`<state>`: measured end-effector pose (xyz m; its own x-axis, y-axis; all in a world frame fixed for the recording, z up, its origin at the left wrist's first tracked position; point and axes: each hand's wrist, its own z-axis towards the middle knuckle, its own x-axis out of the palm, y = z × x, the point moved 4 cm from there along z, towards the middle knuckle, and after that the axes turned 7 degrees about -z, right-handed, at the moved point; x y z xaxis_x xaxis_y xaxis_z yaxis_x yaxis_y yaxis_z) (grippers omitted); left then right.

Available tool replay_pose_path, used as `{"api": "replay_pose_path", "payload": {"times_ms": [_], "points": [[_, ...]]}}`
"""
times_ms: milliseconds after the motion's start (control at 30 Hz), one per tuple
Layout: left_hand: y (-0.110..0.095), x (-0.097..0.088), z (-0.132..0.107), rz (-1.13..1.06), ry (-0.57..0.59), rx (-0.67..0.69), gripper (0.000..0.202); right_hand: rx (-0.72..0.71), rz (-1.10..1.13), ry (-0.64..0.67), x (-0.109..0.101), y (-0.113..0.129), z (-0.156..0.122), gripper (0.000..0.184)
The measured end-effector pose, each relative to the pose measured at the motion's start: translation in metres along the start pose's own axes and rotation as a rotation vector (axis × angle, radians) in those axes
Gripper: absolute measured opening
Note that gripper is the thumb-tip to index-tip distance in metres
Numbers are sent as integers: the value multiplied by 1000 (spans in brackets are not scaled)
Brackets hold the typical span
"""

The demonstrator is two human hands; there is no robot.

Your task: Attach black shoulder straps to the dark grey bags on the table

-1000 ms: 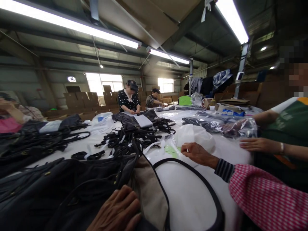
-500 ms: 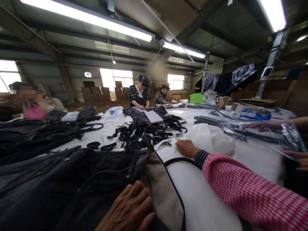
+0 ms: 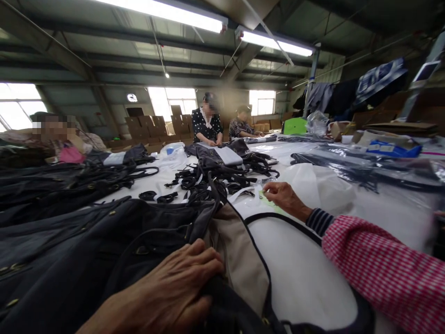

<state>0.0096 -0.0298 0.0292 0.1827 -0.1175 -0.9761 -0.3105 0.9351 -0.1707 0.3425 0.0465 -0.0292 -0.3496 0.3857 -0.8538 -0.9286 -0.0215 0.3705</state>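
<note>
A large black bag (image 3: 139, 222) with brass-coloured fittings lies before me, its opening showing beige lining (image 3: 239, 241). My left hand (image 3: 174, 278) grips the bag at its opening, fingers curled over the black fabric. A black strap (image 3: 295, 217) loops out from the bag across the white table. Beyond that loop my right hand (image 3: 287, 199) reaches out, fingertips pinched together over a pale green patch (image 3: 266, 198) on the table. Whatever those fingertips hold is too small to name. Close to them lie coiled black straps (image 3: 187, 183) with white wraps.
More black bags (image 3: 62, 185) are piled at the left. White plastic sheeting (image 3: 314, 185) and clear-wrapped dark items (image 3: 344, 162) cover the right side. Several co-workers are around the table, one in a polka-dot top (image 3: 200, 124). A blue packet (image 3: 392, 148) rests at the far right.
My right hand has lifted slightly and its fingertips have drawn together, uncovering the pale green patch. The left hand stays on the bag. A co-worker's hands at the right edge have left view.
</note>
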Motion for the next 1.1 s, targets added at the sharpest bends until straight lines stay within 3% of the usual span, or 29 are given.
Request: {"api": "replay_pose_path", "payload": {"times_ms": [100, 167, 267, 333, 467, 700, 800, 933, 1100], "points": [[2, 0, -5, -64, 100, -7, 44, -70, 425, -34, -7, 37, -24, 15], [4, 6, -4, -30, 99, -41, 55, -218, 535, -6, -7, 72, -44, 11], [6, 20, 4, 55, 109, -84, 36, -459, 462, 81, 6, 118, -74, 12], [6, 27, 11, 85, 115, -62, 17, -553, 348, 147, 23, 134, -88, 16], [7, 28, 18, 105, 101, -5, 12, -602, 227, 243, 50, 136, -96, 15], [8, 26, 17, 69, 103, -7, 9, -841, 71, 305, 51, 140, -93, 11], [9, 26, 17, 53, 100, 3, 12, -775, 93, 294, 53, 139, -92, 16], [13, 30, 13, 51, 63, 40, 11, -567, 279, 236, 53, 130, -92, 42], [19, 34, 8, 37, 11, 66, 20, -722, 131, 317, 55, 136, -95, 23]]}}
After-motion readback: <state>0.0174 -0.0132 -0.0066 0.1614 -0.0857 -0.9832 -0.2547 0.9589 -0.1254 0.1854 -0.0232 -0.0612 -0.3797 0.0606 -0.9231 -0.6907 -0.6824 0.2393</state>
